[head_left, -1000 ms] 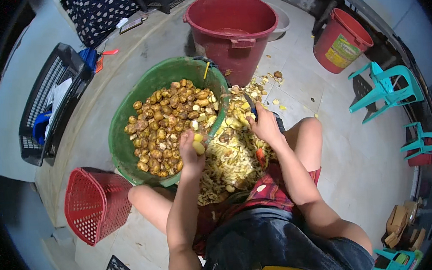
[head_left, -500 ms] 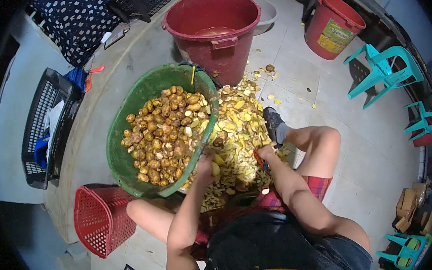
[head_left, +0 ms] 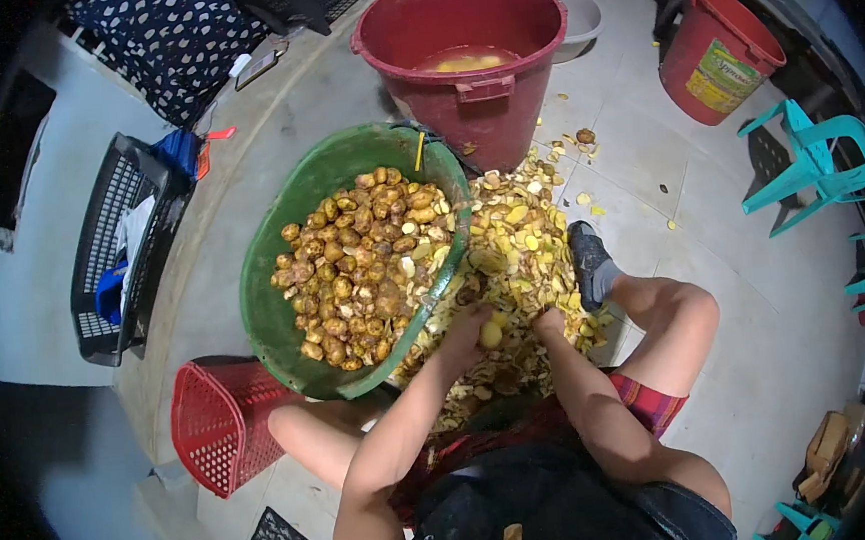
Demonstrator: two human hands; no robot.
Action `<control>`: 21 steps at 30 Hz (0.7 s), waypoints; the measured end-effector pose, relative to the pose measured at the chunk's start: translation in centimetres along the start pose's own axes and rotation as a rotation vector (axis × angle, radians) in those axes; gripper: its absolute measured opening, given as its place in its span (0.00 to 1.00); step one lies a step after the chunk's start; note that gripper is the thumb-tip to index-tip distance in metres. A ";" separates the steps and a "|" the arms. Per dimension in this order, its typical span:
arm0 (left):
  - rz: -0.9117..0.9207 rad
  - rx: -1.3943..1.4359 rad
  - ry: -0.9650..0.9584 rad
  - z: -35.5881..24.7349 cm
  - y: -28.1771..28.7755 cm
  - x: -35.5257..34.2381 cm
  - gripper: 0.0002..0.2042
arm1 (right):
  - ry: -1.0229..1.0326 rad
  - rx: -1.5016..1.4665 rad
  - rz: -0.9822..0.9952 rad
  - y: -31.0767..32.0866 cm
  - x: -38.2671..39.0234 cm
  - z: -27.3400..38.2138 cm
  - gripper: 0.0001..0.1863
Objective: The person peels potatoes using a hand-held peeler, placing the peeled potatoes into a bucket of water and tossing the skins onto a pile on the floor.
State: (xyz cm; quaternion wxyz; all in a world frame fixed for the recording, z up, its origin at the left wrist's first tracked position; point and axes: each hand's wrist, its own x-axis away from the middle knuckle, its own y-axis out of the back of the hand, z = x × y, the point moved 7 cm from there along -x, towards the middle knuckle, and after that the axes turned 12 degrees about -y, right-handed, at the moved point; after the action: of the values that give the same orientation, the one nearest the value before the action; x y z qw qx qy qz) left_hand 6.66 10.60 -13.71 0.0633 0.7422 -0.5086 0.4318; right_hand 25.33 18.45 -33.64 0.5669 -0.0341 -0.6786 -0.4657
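A peeled yellow potato (head_left: 492,334) is in my left hand (head_left: 465,334), whose fingers close round it. My right hand (head_left: 550,325) is closed a little to the right of it, apart from the potato; what it grips is hidden at this angle. Beneath both hands lies a broad heap of potato peelings (head_left: 520,226). To the left a big green tub (head_left: 272,243), tilted toward me, holds many unpeeled brown potatoes (head_left: 347,266), with a few pale pieces near its right side.
Behind the heap stands a large dark red bucket (head_left: 503,130) with peeled potatoes in liquid. A red perforated basket (head_left: 208,426) is by my left knee, a black crate (head_left: 115,242) farther left. Another red bucket (head_left: 704,60) and a turquoise chair (head_left: 821,158) stand at right.
The whole view has shifted, so the tub and buckets sit farther right. The potato in my left hand has turned. A red-handled tool seen in my right hand earlier no longer shows.
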 end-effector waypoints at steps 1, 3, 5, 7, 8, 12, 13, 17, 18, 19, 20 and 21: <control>0.061 0.069 -0.087 -1.8 -0.9 -0.9 0.13 | -0.018 -0.040 -0.029 0.2 0.1 -0.1 0.19; 0.160 0.038 -0.204 -6.4 -3.0 -3.3 0.13 | -0.017 -0.099 -0.115 0.9 -0.5 -0.6 0.18; 0.330 0.199 -0.309 -13.8 -5.9 -4.9 0.15 | 0.020 -0.006 -0.092 1.9 -0.7 -0.3 0.20; 0.324 0.522 -0.482 -24.4 -8.6 -5.6 0.23 | 0.071 0.121 -0.058 2.1 0.5 0.1 0.22; 0.322 0.570 -0.619 -29.1 -9.3 -5.8 0.25 | 0.080 0.143 -0.123 2.7 1.7 0.5 0.25; 0.214 0.589 -0.709 -37.9 -6.1 -7.9 0.26 | 0.176 0.166 -0.144 4.3 4.3 2.8 0.33; -0.053 0.430 -0.777 -36.9 -5.9 -7.7 0.26 | 0.156 0.166 -0.157 5.5 3.5 2.4 0.33; -0.245 -0.053 -0.738 -31.7 7.2 -12.0 0.23 | 0.403 0.063 -0.266 3.5 2.3 5.5 0.26; -0.229 -0.077 -0.720 -30.6 3.7 -13.2 0.23 | 0.346 0.087 -0.375 4.6 -1.4 4.7 0.22; -0.173 -0.096 -0.724 -30.1 -2.2 -13.6 0.23 | 0.268 0.156 -0.462 6.8 -6.2 3.4 0.21; -0.288 -0.066 -0.719 -27.3 1.9 -12.7 0.22 | 0.446 0.182 -0.237 5.2 3.9 5.8 0.24; -0.299 -0.049 -0.739 -27.5 0.6 -12.1 0.22 | 0.501 0.132 -0.263 6.7 6.1 6.6 0.24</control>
State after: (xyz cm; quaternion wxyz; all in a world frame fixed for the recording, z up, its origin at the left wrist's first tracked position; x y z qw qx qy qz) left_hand -10.98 33.48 -5.41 -0.0442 0.9116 -0.3938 0.1094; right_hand 22.13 23.74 -24.27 0.6527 0.2072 -0.5447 -0.4841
